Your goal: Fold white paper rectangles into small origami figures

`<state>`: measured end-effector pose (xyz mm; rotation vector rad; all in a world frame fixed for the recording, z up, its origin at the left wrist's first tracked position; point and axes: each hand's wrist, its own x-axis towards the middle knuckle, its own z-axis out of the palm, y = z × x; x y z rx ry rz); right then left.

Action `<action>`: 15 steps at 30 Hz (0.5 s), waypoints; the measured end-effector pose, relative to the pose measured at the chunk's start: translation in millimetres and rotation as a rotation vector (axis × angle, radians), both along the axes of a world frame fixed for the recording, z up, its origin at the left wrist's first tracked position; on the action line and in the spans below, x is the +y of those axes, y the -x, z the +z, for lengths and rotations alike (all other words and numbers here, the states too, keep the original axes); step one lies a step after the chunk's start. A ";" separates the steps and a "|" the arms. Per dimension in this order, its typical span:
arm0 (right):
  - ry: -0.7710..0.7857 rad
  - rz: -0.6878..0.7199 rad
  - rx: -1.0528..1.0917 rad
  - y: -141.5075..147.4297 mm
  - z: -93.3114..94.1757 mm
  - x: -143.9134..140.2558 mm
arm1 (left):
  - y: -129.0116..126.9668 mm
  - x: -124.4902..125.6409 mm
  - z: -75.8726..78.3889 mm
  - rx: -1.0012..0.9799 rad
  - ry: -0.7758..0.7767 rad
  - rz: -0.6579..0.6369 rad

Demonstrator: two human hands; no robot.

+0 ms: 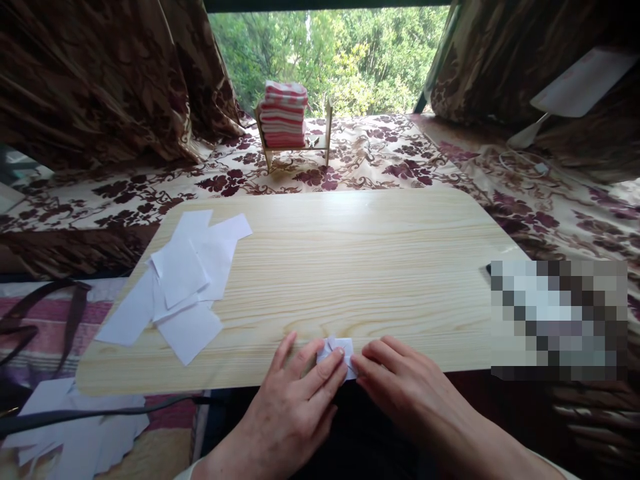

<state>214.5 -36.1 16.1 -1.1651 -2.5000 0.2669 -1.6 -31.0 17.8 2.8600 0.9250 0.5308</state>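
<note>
A small folded piece of white paper [344,344] lies at the near edge of the wooden table, between my two hands. My left hand [295,403] holds it from the left, fingertips pressed on its top and some fingers spread apart. At the paper's right edge, the fingers of my right hand [405,373] are curled together in a pinch. Part of the paper is hidden under the fingers.
Several white paper sheets [180,273] overlap on the left of the table [350,267]. More paper [80,433] lies lower left beside a dark strap [75,320]. A blurred-out object [550,320] is at the right. Folded striped cloths [284,117] sit on a small rack behind.
</note>
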 end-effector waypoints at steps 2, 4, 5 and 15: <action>0.012 0.005 0.001 -0.6 0.8 1.5 | 0.3 0.0 0.1 -0.007 -0.004 0.001; 0.019 0.020 0.004 -1.0 1.1 2.8 | 0.4 0.1 0.1 -0.010 -0.010 0.000; 0.020 0.028 0.007 -1.2 1.0 3.2 | 0.4 0.2 0.0 -0.010 -0.015 -0.001; -0.010 0.068 -0.003 -2.2 4.6 4.4 | 0.5 0.6 -2.2 -0.020 -0.023 -0.001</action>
